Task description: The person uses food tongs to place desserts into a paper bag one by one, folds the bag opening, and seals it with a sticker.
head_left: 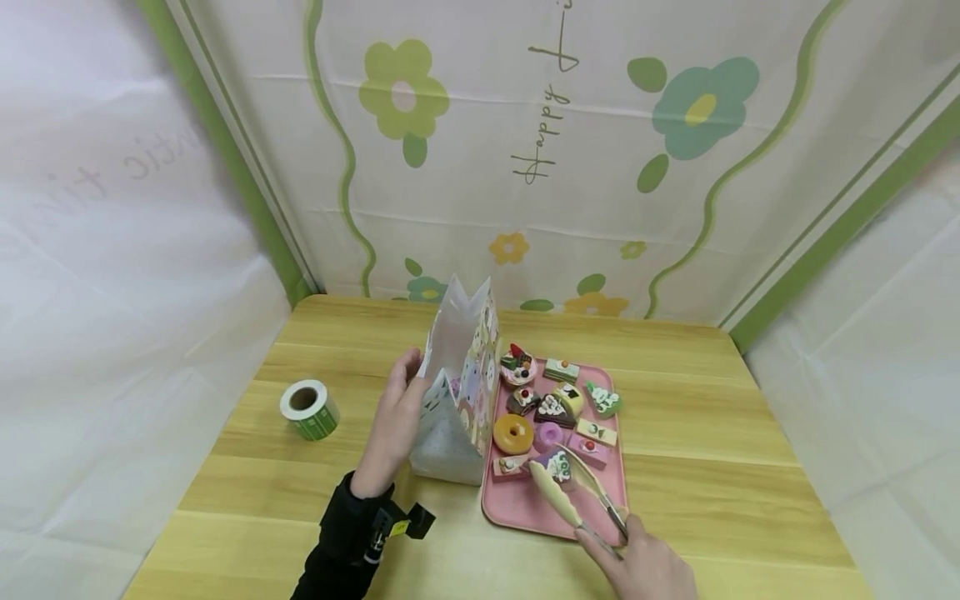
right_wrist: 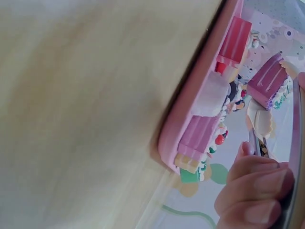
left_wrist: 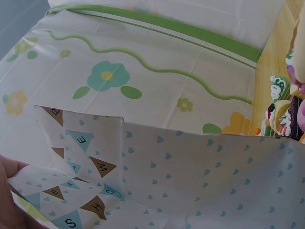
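My right hand (head_left: 651,567) grips a pair of tongs (head_left: 557,498) over the near part of a pink tray (head_left: 525,512). Between the tong tips is a purple cake slice (right_wrist: 269,82) with white and green topping, lifted above the tray in the right wrist view. My left hand (head_left: 393,425) holds the left side of an upright, open-topped paper bag (head_left: 450,450), thumb and fingers at its edge. Blue hearts and lettered pennants cover the bag (left_wrist: 190,176) in the left wrist view. Most of the bag's inside is hidden.
Toy sweets fill the tray's far part, among them a yellow donut (head_left: 513,434), a fruit tart (head_left: 517,367) and a green cake slice (head_left: 603,399). A roll of green labels (head_left: 309,408) stands left on the wooden table (head_left: 697,467). Printed fabric (head_left: 465,167) walls the back.
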`<state>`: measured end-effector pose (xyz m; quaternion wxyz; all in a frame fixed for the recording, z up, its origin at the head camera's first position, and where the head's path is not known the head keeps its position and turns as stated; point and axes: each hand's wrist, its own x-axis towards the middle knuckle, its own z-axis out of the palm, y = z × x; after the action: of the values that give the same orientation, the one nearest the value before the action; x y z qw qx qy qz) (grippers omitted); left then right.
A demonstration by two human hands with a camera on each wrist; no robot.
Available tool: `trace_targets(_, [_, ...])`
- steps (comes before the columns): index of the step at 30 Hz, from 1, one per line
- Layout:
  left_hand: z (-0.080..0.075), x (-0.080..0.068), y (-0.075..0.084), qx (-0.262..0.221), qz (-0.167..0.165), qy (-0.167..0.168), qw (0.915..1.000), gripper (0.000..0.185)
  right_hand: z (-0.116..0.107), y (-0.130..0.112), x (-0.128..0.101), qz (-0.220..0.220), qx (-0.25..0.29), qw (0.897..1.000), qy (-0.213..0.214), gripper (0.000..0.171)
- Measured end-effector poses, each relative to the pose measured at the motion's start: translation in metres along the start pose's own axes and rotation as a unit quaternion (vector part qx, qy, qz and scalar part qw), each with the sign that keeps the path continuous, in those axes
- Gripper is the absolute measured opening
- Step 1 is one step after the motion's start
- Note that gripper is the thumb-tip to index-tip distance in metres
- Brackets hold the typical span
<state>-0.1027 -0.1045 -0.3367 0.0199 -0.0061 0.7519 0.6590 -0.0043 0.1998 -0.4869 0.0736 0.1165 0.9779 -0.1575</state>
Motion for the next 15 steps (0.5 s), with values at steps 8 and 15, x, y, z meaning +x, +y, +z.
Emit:
trace_targets(8, [0.000, 0.000, 0.000, -0.001, 0.003, 0.001, 1.0000, 0.050, -0.013, -0.005, 0.008, 0.008, 0.009, 1.000, -0.002, 0.077])
trace_targets(15, [0.001, -0.001, 0.001, -0.007, 0.004, 0.003, 1.0000, 0.049, -0.021, -0.010, 0.015, -0.010, 0.028, 0.999, 0.031, 0.072])
